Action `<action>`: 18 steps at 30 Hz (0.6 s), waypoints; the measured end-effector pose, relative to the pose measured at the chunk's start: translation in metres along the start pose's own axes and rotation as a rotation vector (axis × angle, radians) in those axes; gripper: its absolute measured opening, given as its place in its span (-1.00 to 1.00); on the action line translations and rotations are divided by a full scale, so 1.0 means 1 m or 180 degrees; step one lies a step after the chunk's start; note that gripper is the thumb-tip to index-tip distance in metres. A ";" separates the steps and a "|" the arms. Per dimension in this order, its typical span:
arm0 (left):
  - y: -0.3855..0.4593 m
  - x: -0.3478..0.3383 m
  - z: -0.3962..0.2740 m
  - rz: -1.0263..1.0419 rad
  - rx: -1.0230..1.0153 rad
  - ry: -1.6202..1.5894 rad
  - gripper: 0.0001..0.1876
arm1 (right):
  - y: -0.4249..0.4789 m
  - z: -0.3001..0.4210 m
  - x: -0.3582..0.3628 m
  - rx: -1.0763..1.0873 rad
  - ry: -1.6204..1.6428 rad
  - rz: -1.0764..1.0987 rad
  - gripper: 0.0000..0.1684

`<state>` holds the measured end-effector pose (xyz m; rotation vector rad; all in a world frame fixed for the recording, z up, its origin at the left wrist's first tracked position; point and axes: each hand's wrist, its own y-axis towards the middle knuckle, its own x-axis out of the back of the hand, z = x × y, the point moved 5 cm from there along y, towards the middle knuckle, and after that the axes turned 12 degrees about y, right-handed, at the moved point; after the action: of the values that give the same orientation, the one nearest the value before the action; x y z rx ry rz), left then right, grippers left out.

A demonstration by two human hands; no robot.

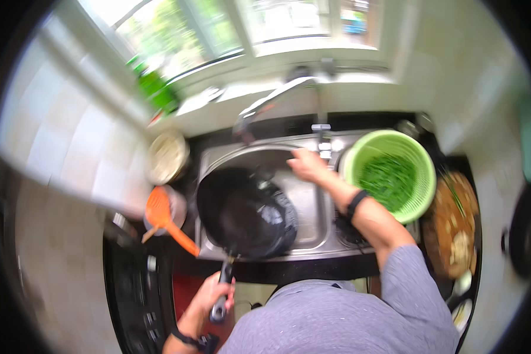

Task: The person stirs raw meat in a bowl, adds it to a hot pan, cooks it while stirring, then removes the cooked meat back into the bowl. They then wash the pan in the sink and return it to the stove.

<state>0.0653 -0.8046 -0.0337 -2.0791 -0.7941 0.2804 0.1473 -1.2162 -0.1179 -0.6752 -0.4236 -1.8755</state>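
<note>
My left hand (213,292) grips the handle of a black wok (243,217), which is tilted over the left part of a stainless steel sink (312,230). Some liquid glints in the wok. My right hand (307,164) is over the sink's back right part, just in front of the faucet base (324,141); its fingers are curled and blurred, and whether they hold something I cannot tell. The faucet spout (270,98) arches above the back of the sink. A light green colander (418,177) with cut green vegetables (387,179) stands right of my right forearm.
An orange slotted turner (159,210) lies across a container left of the sink, with a pale bowl (169,157) behind it. A wooden cutting board (453,212) bears pale food pieces at the right. Green bottles (155,88) stand by the window. A black pan hangs far right.
</note>
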 end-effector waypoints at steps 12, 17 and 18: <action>0.091 0.038 0.043 0.0633 -0.0374 0.0262 -0.67 | -0.012 0.004 -0.011 -0.0171 -0.0040 -0.0956 -0.76; 0.113 0.015 0.013 0.0519 -0.0239 0.0576 -0.68 | -0.020 0.005 -0.021 -0.0184 0.0238 -0.0691 -0.77; 0.118 0.009 0.006 0.0519 -0.0243 0.0641 -0.69 | -0.020 0.001 -0.024 -0.0220 0.0352 -0.0645 -0.73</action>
<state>0.1204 -0.8442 -0.1303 -2.2069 -0.5230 0.1276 0.1363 -1.1904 -0.1320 -0.5886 -0.3681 -2.1166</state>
